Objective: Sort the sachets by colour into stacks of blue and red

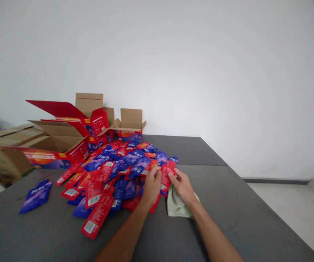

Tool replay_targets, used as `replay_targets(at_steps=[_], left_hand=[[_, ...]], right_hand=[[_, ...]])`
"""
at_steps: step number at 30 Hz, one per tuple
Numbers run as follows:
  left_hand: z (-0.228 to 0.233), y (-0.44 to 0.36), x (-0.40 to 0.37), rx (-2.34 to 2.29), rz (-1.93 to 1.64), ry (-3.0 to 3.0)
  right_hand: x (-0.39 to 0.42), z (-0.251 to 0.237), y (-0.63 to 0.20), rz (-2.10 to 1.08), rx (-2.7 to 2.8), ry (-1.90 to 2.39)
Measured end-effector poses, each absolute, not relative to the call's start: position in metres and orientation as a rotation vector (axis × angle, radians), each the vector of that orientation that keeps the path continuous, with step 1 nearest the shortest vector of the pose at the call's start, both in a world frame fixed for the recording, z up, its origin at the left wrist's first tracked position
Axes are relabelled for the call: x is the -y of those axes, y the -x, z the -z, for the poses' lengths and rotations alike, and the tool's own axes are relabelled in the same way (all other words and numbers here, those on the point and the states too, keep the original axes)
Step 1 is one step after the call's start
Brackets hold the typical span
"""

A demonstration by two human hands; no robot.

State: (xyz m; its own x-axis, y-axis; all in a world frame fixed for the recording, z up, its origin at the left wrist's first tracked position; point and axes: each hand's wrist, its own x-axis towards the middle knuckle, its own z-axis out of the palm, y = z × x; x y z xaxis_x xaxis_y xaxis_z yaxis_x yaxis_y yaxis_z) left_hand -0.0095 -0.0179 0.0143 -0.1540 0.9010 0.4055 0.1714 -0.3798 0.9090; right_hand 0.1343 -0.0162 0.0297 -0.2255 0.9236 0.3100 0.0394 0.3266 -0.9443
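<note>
Fingers (157, 174) of both hands are pinching shut on one red packet (166, 176), left hand (151, 185) and right hand (182, 185) gripping it near the table's (241, 203) middle.

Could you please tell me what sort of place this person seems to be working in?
Probably a plain packing or sorting room: a heap of red and blue packets on a grey table, open printed cartons behind it, and a bare white wall.

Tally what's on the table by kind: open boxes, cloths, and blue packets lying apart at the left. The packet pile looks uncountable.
Open red printed boxes: 3 clearly visible, more may be hidden
Green cloth: 1
Blue packets apart at left: about 2, overlapping
Piled packets: too many to count
Total countable: 6
</note>
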Motion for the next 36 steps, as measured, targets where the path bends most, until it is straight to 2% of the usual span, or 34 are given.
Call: replay_targets(at_steps=[6,10,16,23,26,31,36], left_hand=[[-0.012,0.008,0.017,-1.234,-1.550,-1.474],[-0.014,0.005,0.020,-1.142,-1.525,-1.337],[-0.015,0.002,0.024,-0.820,-1.296,-1.099],[-0.005,0.019,0.007,-1.110,-1.605,-1.003],[0.001,0.025,0.002,-1.115,-1.622,-0.942],[0.000,0.023,0.003,-0.985,-1.576,-0.904],[-0.010,0.018,0.009,-0.836,-1.487,-0.855]], right_hand=[[0.014,-0.025,-0.142,-0.754,1.569,1.118],[0.011,-0.021,-0.145,-0.699,1.513,1.171],[0.009,-0.020,-0.150,-0.662,1.476,1.212],[0.017,-0.020,-0.150,-0.172,1.870,1.706],[0.024,-0.010,-0.146,-0.085,2.032,1.848],[0.019,-0.005,-0.154,-0.255,2.092,1.789],[0.011,-0.019,-0.162,-0.156,1.871,1.421]])
